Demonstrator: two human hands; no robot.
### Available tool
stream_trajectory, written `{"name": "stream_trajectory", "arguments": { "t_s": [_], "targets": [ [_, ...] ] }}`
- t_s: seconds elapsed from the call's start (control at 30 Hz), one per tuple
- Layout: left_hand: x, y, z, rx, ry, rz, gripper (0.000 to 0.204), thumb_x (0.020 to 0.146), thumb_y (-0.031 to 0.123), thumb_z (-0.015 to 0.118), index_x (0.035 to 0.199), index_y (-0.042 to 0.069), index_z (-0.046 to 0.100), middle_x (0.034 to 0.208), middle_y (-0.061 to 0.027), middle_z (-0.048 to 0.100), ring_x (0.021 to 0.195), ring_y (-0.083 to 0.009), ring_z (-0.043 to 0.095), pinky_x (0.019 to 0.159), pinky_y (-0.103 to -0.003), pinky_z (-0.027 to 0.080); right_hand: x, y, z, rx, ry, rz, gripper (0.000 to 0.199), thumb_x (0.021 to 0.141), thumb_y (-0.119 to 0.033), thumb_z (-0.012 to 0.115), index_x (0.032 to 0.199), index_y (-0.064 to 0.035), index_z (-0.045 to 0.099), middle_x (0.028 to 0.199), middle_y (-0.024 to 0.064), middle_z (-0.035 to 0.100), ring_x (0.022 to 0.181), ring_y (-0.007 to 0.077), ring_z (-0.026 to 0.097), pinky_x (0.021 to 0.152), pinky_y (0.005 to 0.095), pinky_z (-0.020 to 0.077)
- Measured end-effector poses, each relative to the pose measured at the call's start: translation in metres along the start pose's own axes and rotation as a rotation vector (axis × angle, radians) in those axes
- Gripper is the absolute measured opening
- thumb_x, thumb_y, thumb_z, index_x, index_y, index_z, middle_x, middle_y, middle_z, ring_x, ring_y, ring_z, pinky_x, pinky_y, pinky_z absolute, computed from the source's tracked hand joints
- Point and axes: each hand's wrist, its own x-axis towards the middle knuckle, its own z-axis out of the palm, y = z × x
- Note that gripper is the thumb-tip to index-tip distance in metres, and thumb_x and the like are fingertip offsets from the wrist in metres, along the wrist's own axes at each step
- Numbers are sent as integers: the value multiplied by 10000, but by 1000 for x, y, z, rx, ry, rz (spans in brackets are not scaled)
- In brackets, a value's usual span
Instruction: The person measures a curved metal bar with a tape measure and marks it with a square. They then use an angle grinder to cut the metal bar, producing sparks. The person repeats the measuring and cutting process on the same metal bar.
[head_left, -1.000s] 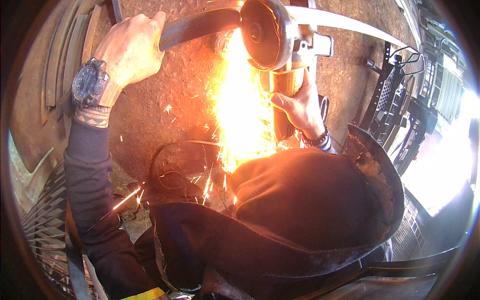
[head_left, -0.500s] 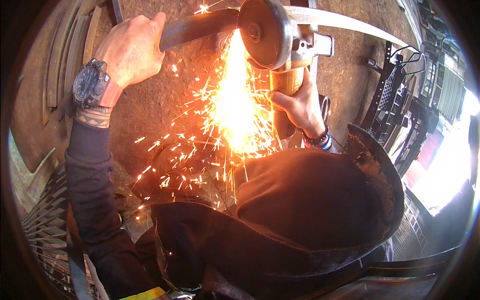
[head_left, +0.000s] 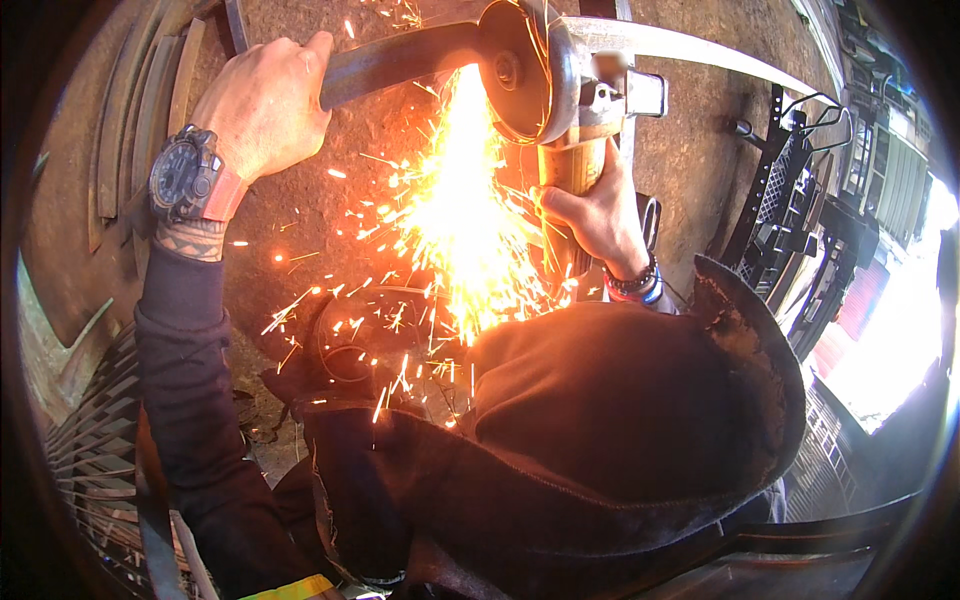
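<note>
My left hand [head_left: 268,108], a watch on its wrist, is closed around the left end of a flat metal bar [head_left: 400,64]. My right hand [head_left: 601,221] grips the yellow body of an angle grinder [head_left: 573,165]. The grinder's disc [head_left: 512,72] meets the bar at the top middle, and a bright stream of sparks [head_left: 465,215] pours down toward me from that contact. Behind the disc and its guard, the exact cut is hidden. To the right of the grinder a long pale metal strip [head_left: 700,50] runs on.
Curved metal strips [head_left: 150,110] lie at the far left, with a stack of thin bars [head_left: 95,440] below them. On the right stands a black metal frame [head_left: 770,185] with a mesh panel. A dark leather-like garment [head_left: 620,400] covers the lower middle.
Both hands keep their holds and have hardly moved. The spark stream has shifted its spread, and sparks now scatter differently around the disc.
</note>
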Motion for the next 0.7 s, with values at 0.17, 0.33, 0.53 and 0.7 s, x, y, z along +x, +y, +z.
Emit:
{"name": "stream_trajectory", "arguments": {
  "t_s": [0.17, 0.33, 0.53, 0.7],
  "targets": [
    [-2, -1, 0, -2, 8, 3, 342, 765, 112, 738, 1048, -29, 607, 822, -250, 701, 850, -424, 709, 756, -496, 590, 1, -3, 1, 58, -20, 28, 710, 649, -187, 786, 1291, -18, 534, 1021, 152, 714, 920, 255, 701, 848, 380, 551],
    [-1, -1, -1, -16, 7, 5, 331, 768, 111, 735, 1034, -34, 603, 822, -250, 701, 857, -423, 708, 760, -496, 589, 1, -8, 0, 81, 1, 10, 696, 654, -173, 778, 1281, -4, 529, 1018, 144, 710, 901, 241, 696, 843, 373, 552],
    [-1, -1, 1, -5, 8, 8, 319, 774, 118, 727, 1028, -32, 604, 815, -243, 700, 841, -422, 706, 758, -495, 587, 3, -12, 1, 113, -27, 23, 710, 656, -162, 772, 1296, 2, 514, 1031, 142, 705, 898, 239, 691, 844, 371, 552],
    [-1, -1, 1, -9, 14, 10, 339, 772, 124, 731, 1046, -32, 607, 827, -248, 700, 845, -425, 706, 760, -497, 586, 5, -9, 0, 83, 2, -32, 719, 657, -168, 769, 1308, -5, 509, 1036, 142, 704, 904, 243, 692, 841, 371, 554]
  ]
}}
